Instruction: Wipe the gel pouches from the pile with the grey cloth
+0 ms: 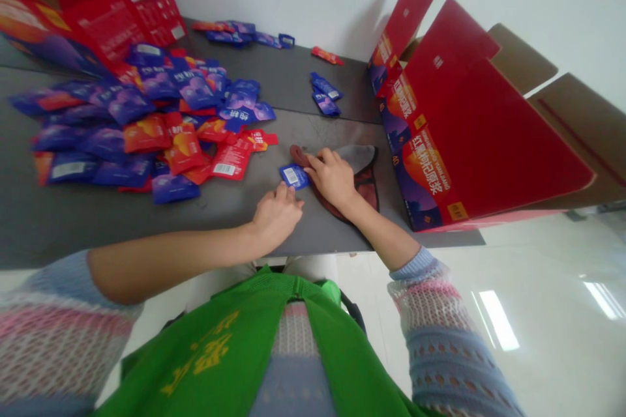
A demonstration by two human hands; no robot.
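A small blue sachet (295, 176) with a white barcode label lies near the table's front edge. My left hand (278, 216) is closed, its fingertips pinching the sachet's lower edge. Just to the right, my right hand (332, 177) is closed on the brown rolled edge of a fabric pouch (368, 192). This pouch lies flat on the table, with grey and reddish-brown panels and dark trim. My right fingertips are beside the sachet's right end, and part of the pouch is hidden under that hand and forearm.
A large heap of blue and red sachets (147, 124) covers the left of the grey table (235, 208). Several more sachets (239, 32) lie along the wall. Open red cartons (469, 137) stand at the right; another red carton (98, 13) stands back left.
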